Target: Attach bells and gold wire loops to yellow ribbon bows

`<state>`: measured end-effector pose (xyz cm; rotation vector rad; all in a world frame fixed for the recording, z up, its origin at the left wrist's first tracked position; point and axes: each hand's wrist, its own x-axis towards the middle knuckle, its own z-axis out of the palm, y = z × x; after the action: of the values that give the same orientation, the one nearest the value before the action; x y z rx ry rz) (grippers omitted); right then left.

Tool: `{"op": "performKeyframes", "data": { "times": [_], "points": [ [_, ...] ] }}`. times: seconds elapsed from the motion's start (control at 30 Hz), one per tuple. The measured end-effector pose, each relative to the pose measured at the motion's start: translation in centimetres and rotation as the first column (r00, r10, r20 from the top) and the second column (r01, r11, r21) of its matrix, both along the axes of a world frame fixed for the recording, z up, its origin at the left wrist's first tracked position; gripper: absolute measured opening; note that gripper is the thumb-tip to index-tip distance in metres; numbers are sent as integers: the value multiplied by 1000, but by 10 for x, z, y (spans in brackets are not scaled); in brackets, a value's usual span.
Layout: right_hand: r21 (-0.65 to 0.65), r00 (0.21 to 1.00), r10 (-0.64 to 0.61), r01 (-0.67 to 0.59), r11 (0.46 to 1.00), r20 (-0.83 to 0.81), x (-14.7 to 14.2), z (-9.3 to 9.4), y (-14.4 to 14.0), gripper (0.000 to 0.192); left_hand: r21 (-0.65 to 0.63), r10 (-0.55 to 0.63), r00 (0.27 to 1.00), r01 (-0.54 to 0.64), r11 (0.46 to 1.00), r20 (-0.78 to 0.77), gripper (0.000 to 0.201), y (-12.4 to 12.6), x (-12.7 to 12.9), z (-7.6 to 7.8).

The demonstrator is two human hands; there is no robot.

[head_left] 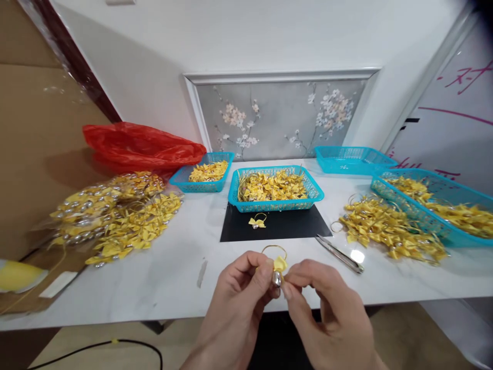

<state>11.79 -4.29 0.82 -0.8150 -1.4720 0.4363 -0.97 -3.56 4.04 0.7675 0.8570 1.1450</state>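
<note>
We see both hands meet at 6 o'clock, low in the frame, just over the near table (154, 288) edge. The left hand (239, 293) and right hand (323, 303) are both closed in a pinch on one small bow (280, 264): yellow ribbon, a gold loop rising at 12 o'clock from it, a silver bell (276, 278) hanging at its 6 o'clock between the fingertips. Thumb and forefinger of each hand touch the piece; the other fingers curl under.

At 12 o'clock from the hands, a second bow (257, 222) lies on a black mat (300, 226). Behind it, touching the mat's far edge, a blue basket (314, 198) holds more yellow bows. Scissors (339, 253) lie at 2 o'clock from the hands, half on the mat's corner, apart from both hands.

At 3 o'clock in the frame: a loose pile (389, 228) of bows beside a long basket (462, 236). At 9 o'clock: a bagged heap (115, 216). At 10 o'clock: a red bag (138, 146) and a small basket (181, 180). At 1 o'clock, an empty-looking basket (350, 159) by the wall.
</note>
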Motion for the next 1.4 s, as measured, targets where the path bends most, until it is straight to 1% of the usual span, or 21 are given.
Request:
{"op": "performKeyframes", "data": {
  "times": [0.1, 0.17, 0.27, 0.33, 0.4, 0.47, 0.63, 0.67, 0.7, 0.77, 0.83, 0.9, 0.97, 1.0, 1.07, 1.1, 1.13, 1.2, 1.3, 1.4],
  "points": [
    [98, 998, -56, 59, 993, -27, -6, -4, -2, 33, -41, -1, 997, 4, 999, 72, 22, 0, 3, -3],
    [119, 995, -61, 69, 991, -73, -9, -5, -4, 35, -69, -7, 989, 17, 997, 145, 21, 0, 5, -4],
    [64, 985, -56, 67, 996, -162, -13, -7, -7, 38, -146, -18, 966, 57, 988, 258, 20, -1, 7, -3],
    [32, 975, -65, 74, 997, -215, -16, -8, -7, 39, -213, -22, 952, 91, 973, 304, 19, -3, 7, -3],
    [35, 969, -71, 82, 996, -237, -20, -11, -8, 38, -249, -23, 943, 112, 962, 332, 18, -5, 6, -3],
    [36, 969, -80, 91, 995, -235, -24, -13, -8, 37, -239, -13, 936, 103, 966, 352, 18, -6, 6, -5],
    [-20, 977, -153, 152, 988, -150, -26, -16, -8, 35, -130, -26, 941, 74, 989, 338, 23, -5, 8, -10],
    [-45, 983, -138, 133, 990, -125, -24, -15, -8, 33, -120, -26, 944, 68, 990, 328, 24, -4, 9, -10],
    [-75, 992, -92, 85, 994, -91, -21, -14, -8, 29, -118, -21, 947, 62, 991, 319, 24, -4, 9, -11],
    [-157, 998, 45, -50, 986, -36, -11, -11, -7, 21, -141, 0, 955, 44, 989, 296, 23, -3, 9, -10],
    [-252, 988, 146, -156, 955, -58, 1, -6, -6, 16, -193, 43, 965, 8, 981, 258, 21, -2, 8, -10],
    [-337, 973, 173, -216, 917, -152, 13, 0, -4, 18, -252, 110, 973, -56, 966, 204, 20, -1, 8, -10],
    [-411, 949, 216, -296, 862, -230, 23, 7, -3, 22, -257, 146, 979, -106, 961, 143, 23, 0, 8, -9],
    [-449, 934, 259, -347, 823, -247, 27, 10, -2, 21, -230, 137, 985, -109, 967, 108, 24, 0, 8, -9],
    [-523, 904, 344, -427, 737, -254, 30, 15, 0, 18, -133, 78, 997, -74, 988, 22, 26, 0, 8, -7],
    [-551, 894, 370, -447, 705, -252, 30, 17, 1, 17, -82, 47, 999, -49, 995, -24, 28, -1, 7, -6],
    [-571, 890, 380, -455, 683, -254, 29, 18, 2, 19, -44, 31, 998, -34, 998, -62, 28, -1, 7, -5],
    [-591, 892, 360, -452, 669, -274, 28, 18, 4, 26, -13, 35, 996, -36, 999, -88, 27, -3, 5, -4],
    [-586, 891, 285, -449, 675, -354, 27, 13, 6, 28, -12, 34, 998, -35, 999, -44, 27, -6, 3, -4],
    [-559, 851, 238, -493, 667, -468, 26, 7, 7, 26, 21, -21, 1000, 21, 1000, -14, 31, -9, 2, -6]
  ]
}}
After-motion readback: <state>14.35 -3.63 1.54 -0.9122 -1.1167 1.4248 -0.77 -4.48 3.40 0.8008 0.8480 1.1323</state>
